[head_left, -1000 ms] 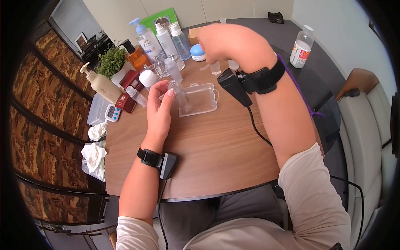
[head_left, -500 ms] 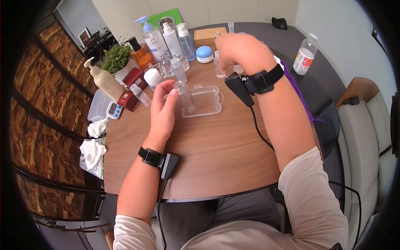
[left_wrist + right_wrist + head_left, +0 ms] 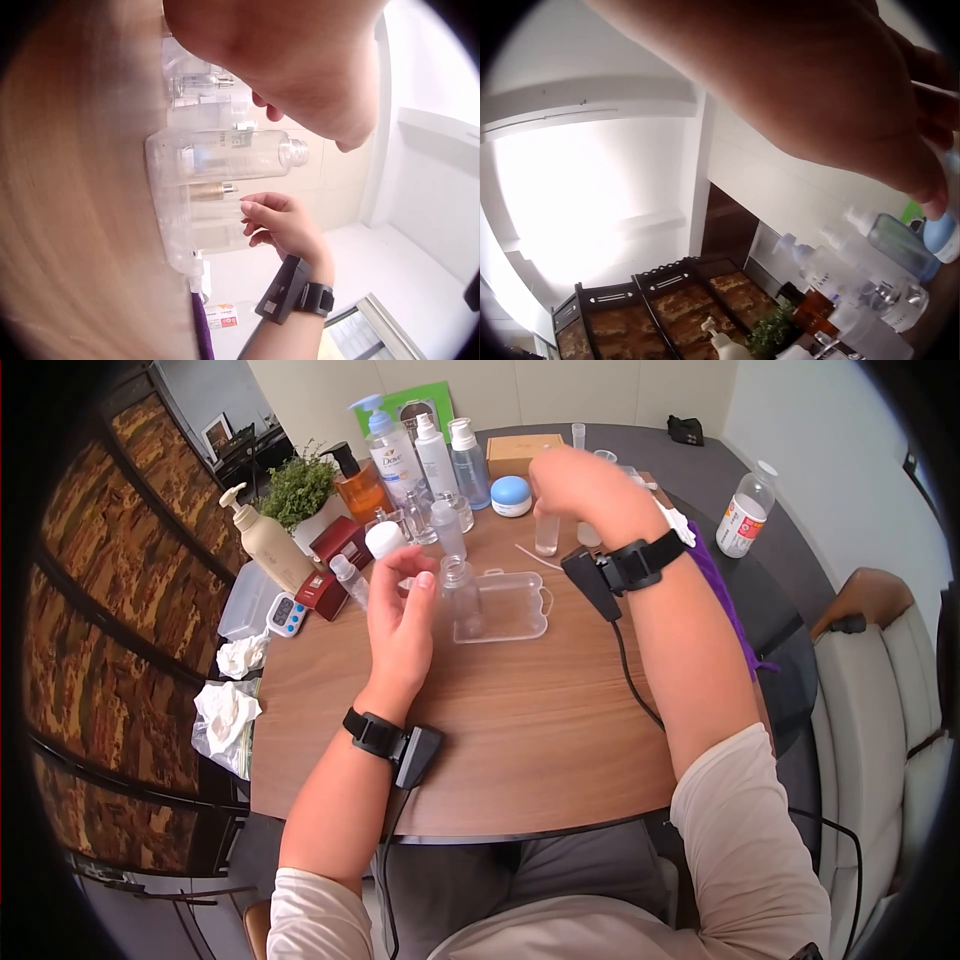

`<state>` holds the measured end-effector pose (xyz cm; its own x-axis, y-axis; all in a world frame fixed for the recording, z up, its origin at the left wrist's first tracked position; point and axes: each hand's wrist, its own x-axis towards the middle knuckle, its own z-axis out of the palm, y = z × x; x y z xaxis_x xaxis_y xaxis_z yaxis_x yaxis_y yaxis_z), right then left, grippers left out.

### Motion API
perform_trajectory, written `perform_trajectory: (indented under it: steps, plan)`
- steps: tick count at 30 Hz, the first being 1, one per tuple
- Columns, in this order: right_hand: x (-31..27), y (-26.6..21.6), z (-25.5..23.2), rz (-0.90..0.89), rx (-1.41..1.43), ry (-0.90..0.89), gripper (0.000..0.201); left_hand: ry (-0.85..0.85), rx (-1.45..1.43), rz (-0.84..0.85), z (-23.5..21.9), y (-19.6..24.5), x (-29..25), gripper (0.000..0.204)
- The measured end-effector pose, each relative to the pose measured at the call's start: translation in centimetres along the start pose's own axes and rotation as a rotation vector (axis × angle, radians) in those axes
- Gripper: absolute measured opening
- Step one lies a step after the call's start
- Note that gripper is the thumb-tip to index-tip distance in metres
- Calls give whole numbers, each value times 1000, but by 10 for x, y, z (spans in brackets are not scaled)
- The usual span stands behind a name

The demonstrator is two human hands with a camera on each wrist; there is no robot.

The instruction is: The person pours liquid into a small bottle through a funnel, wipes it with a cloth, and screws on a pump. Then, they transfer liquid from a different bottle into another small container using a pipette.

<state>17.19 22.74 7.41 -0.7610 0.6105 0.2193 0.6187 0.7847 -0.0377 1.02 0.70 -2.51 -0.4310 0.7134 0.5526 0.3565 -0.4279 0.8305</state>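
An uncapped clear bottle [image 3: 460, 600] stands upright at the left end of a clear plastic tray [image 3: 515, 632]; the left wrist view shows the bottle [image 3: 232, 156] sideways. Just left of it is my left hand [image 3: 400, 630], fingers loosely bent, with a small gap to the bottle. My right hand [image 3: 585, 490] reaches down at the back, fingertips around the top of a small clear bottle [image 3: 547, 538]. In the left wrist view the right hand's [image 3: 289, 229] thumb and forefinger are close together; whether they pinch anything cannot be told.
Pump bottles [image 3: 435, 460], a blue-lidded jar [image 3: 511, 497], a cardboard box [image 3: 520, 452] and a plant [image 3: 300, 495] line the back. Red boxes [image 3: 323, 593] and a timer [image 3: 286, 614] are at left. A labelled bottle [image 3: 747, 510] and purple cloth [image 3: 722, 585] are at right.
The head view has shifted, so the table objects sit farther right. My left fingers and thumb have drawn slightly away from the uncapped bottle. The right hand stays over the back area.
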Motion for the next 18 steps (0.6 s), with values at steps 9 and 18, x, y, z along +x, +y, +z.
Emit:
perform_trajectory:
  steps: [9, 18]
  plan:
    - [-60, -43, -99, -91, 299, 217, 44, 122, -30, 231, -2, 11, -3, 34]
    - [-62, -87, -87, -409, 414, -27, 47, -161, 28, 265, -2, 24, -10, 50]
